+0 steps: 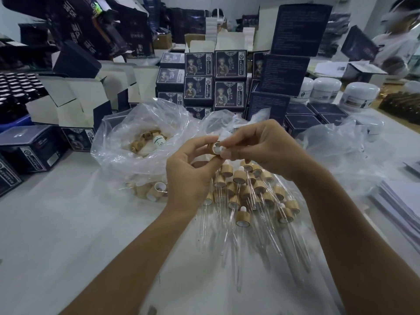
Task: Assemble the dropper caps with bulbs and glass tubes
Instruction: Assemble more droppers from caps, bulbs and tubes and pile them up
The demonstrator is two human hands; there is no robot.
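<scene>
Two hands raised together over a pale surface [68, 223], seen from the head view. Behind them, filling the back of the view, stacks of dark printed boxes [214, 78], several folded open with white insides showing. To the right of those, white round jars [360, 96] in a row, and at the far right edge a pile of white paper sheets [400, 201]. Just beyond the hands on the left, an open clear plastic bag [145, 142] holding loose wooden caps and one small white bottle [159, 140]. More clear plastic crumpled on the right side of the surface. Directly beneath the hands, a heap of assembled droppers [247, 196], wooden collars bunched at the top and glass tubes fanned out toward the viewer, some with white bulbs poking up.

Left hand [188, 178] curled around a single wooden cap [214, 149], thumb and fingertips pinching its rim, open end turned toward the right. Right hand [263, 151] meeting it from the opposite side, fingers bent, thumb and forefinger pinching a small white bulb [218, 150] at the mouth of the cap. Both pieces held in the air above the heap, touching each other; how far the bulb sits inside the cap, impossible to tell. Both forearms bare, reaching in from the bottom edge.
</scene>
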